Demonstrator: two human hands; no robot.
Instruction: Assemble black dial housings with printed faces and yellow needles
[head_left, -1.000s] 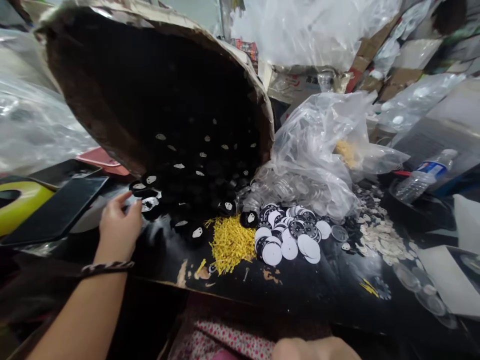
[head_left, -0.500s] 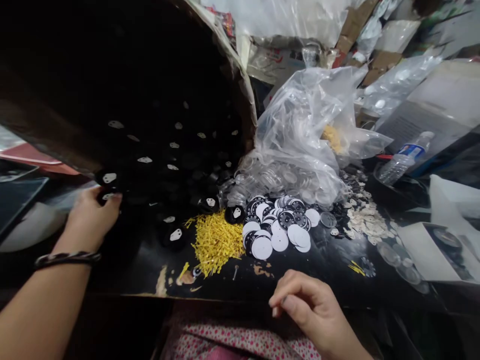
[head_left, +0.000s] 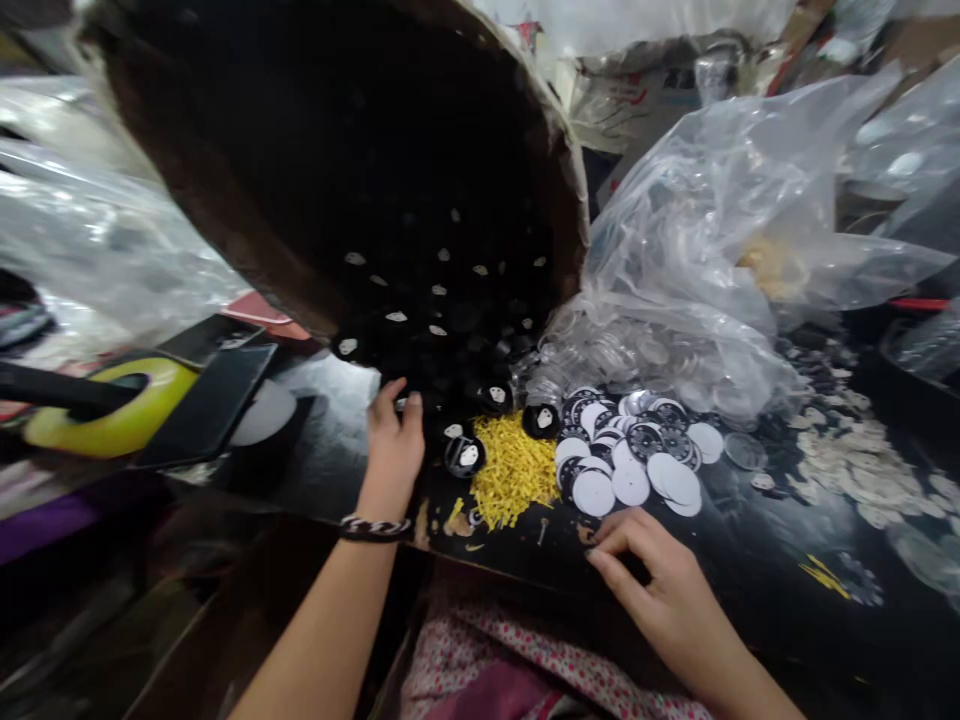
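My left hand [head_left: 394, 443], with a braided band on the wrist, reaches into the black round parts [head_left: 469, 455] spilling from a big tipped cardboard box [head_left: 315, 170]; whether it grips one is hidden. My right hand [head_left: 654, 575] rests on the black table edge, fingertips touching the surface just below a pile of white and black printed discs [head_left: 634, 462]. A heap of small yellow pins [head_left: 514, 470] lies between the two hands.
A clear plastic bag of transparent round covers [head_left: 690, 280] sits behind the discs. Pale small flakes [head_left: 862, 455] are scattered at the right. A yellow tape roll [head_left: 112, 415] and a black flat panel [head_left: 206, 400] lie at the left.
My left hand moved right, closer to the yellow pins and the box mouth. My right hand went forward onto the table below the discs. The camera shifted.
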